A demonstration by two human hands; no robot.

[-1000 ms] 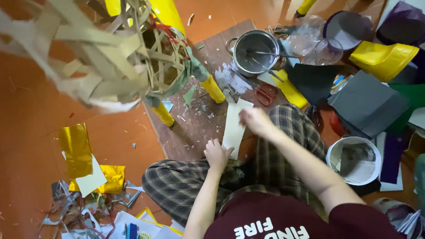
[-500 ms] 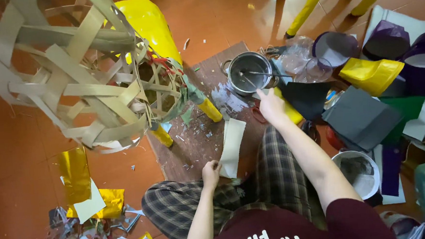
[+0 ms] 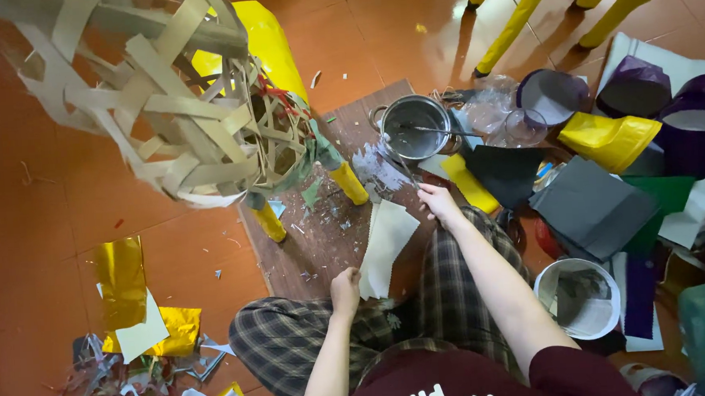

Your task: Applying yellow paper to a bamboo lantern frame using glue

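Beside grey paper (image 3: 592,205), right hand (image 3: 440,205) perhaps grips a tool.

cream paper sheet (image 3: 385,247), flat on brown board (image 3: 315,248)

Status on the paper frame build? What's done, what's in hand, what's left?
Done: woven strip frame stands on yellow legs, partly covered in yellow. In hand: left hand pins a pale sheet on the board; right hand reaches toward the pot. Left: most of the frame is bare.
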